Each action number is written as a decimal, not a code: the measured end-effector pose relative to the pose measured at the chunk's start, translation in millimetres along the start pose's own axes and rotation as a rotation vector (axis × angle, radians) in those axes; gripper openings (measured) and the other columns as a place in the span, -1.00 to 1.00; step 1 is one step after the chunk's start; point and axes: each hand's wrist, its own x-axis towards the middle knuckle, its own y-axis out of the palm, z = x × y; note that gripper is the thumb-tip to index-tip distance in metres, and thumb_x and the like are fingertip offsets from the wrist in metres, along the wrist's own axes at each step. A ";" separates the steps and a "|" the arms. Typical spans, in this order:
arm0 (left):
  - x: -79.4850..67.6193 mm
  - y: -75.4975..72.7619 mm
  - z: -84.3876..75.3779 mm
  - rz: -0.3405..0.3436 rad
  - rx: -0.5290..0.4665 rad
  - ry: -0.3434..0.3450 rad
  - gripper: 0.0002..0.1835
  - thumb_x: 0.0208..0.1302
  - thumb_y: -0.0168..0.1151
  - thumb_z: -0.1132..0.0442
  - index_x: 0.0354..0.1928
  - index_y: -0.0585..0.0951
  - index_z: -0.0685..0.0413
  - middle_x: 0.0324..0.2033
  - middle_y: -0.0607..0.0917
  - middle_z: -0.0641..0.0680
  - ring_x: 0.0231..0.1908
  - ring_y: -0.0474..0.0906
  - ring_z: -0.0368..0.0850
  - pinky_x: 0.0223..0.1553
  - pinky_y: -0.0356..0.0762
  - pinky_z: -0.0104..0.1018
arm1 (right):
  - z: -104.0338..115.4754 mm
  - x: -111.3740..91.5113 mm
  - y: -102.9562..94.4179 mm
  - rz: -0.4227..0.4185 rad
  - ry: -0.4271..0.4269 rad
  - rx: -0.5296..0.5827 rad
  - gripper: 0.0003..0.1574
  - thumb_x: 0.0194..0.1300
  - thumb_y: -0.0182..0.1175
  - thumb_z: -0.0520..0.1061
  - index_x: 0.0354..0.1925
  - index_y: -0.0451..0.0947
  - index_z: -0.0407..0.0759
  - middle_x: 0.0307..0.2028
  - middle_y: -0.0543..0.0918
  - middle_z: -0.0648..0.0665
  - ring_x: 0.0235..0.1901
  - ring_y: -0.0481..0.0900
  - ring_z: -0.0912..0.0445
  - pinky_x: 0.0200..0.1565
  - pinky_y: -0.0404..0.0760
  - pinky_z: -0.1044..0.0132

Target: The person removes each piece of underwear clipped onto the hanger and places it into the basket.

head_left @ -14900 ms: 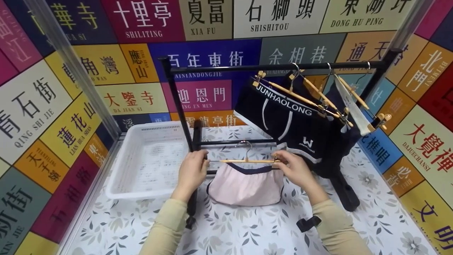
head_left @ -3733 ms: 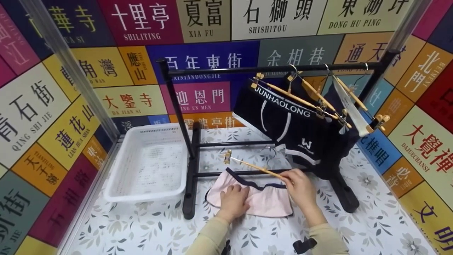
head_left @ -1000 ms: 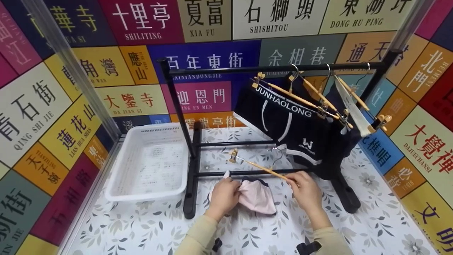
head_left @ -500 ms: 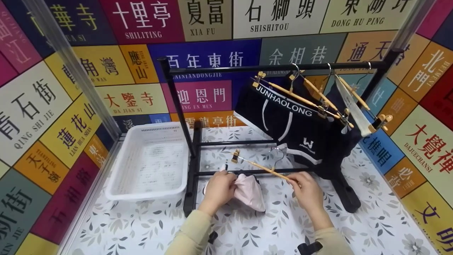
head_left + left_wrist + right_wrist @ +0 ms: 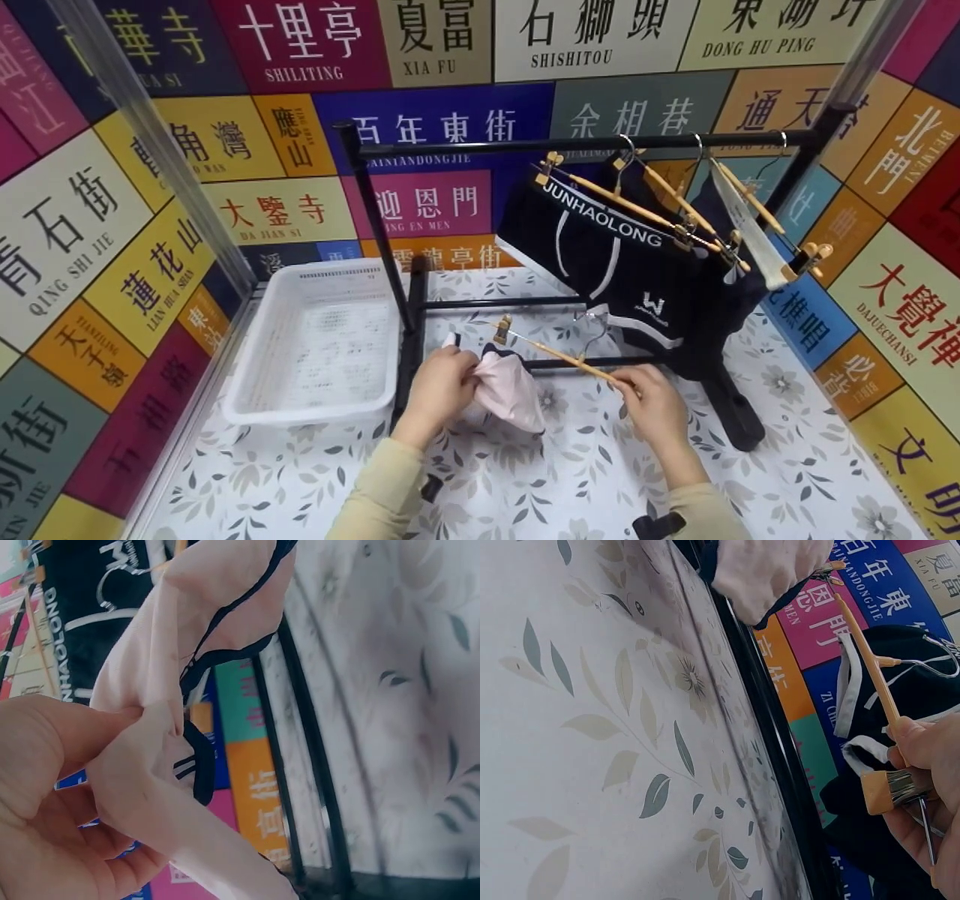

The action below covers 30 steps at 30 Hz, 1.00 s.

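In the head view, my left hand (image 5: 442,386) holds a pair of pale pink underpants (image 5: 510,391) with navy trim, bunched and hanging beside the rack's left foot. The left wrist view shows thumb and fingers pinching the pink cloth (image 5: 142,787). My right hand (image 5: 652,405) grips one end of a wooden clip hanger (image 5: 574,361), tilted with its free clip (image 5: 504,330) up and to the left. No garment hangs from that hanger. Seen from the right wrist, the near clip (image 5: 877,793) lies by my fingers and the hook points toward the rack.
A black garment rack (image 5: 480,148) stands behind my hands. Dark boxer briefs (image 5: 592,244) and other dark garments hang from clip hangers on its right half. To the left is a white plastic basket (image 5: 240,397). Floral cloth (image 5: 570,480) covers the table, with sign-printed walls around it.
The pink underpants, first clipped to the hanger between both hands, later lay unclipped under my left hand. That hand has since gathered them up and moved left; the right keeps the hanger.
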 end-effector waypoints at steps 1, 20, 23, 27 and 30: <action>0.4 -3.8 1.1 -0.008 -0.006 -0.004 -0.85 -0.05 0.41 0.38 -0.46 0.61 0.02 -0.52 0.49 -0.03 -0.45 0.47 -0.01 -0.38 0.48 -0.11 | -0.1 0.1 -0.2 -0.002 -0.001 0.000 -0.78 0.11 0.44 -0.29 -0.25 0.73 -0.06 -0.25 0.67 -0.03 -0.33 0.64 0.00 -0.35 0.55 0.03; 2.3 -57.4 34.3 -0.118 -0.061 -0.081 -0.83 -0.04 0.39 0.46 -0.37 0.68 0.11 -0.48 0.59 0.04 -0.42 0.53 0.08 -0.27 0.51 -0.03 | -1.0 -1.2 -3.5 -0.017 0.012 -0.011 -0.81 0.12 0.45 -0.23 -0.26 0.74 -0.02 -0.27 0.65 0.03 -0.34 0.60 0.06 -0.37 0.50 0.07; 0.7 -65.3 40.9 -0.151 -0.050 -0.085 -0.84 -0.05 0.39 0.45 -0.38 0.67 0.11 -0.51 0.56 0.03 -0.44 0.51 0.08 -0.29 0.49 -0.02 | -1.8 -1.0 -4.3 -0.023 0.013 -0.014 -0.81 0.12 0.46 -0.23 -0.26 0.73 -0.02 -0.27 0.65 0.02 -0.34 0.61 0.05 -0.38 0.50 0.05; -2.4 -74.8 50.5 -0.186 -0.043 -0.094 -0.85 -0.04 0.40 0.45 -0.39 0.66 0.13 -0.54 0.52 0.03 -0.46 0.48 0.09 -0.30 0.46 -0.02 | -2.8 0.2 -5.7 -0.030 0.009 -0.018 -0.80 0.10 0.46 -0.25 -0.26 0.73 -0.04 -0.27 0.65 0.00 -0.34 0.61 0.02 -0.39 0.50 0.03; -5.2 -81.3 57.6 -0.203 -0.047 -0.121 -0.84 -0.03 0.41 0.45 -0.36 0.68 0.15 -0.53 0.53 0.05 -0.45 0.48 0.08 -0.30 0.46 0.00 | -3.1 1.7 -6.7 -0.027 0.002 -0.019 -0.80 0.10 0.46 -0.25 -0.25 0.73 -0.06 -0.27 0.65 -0.03 -0.34 0.61 0.00 -0.38 0.50 0.02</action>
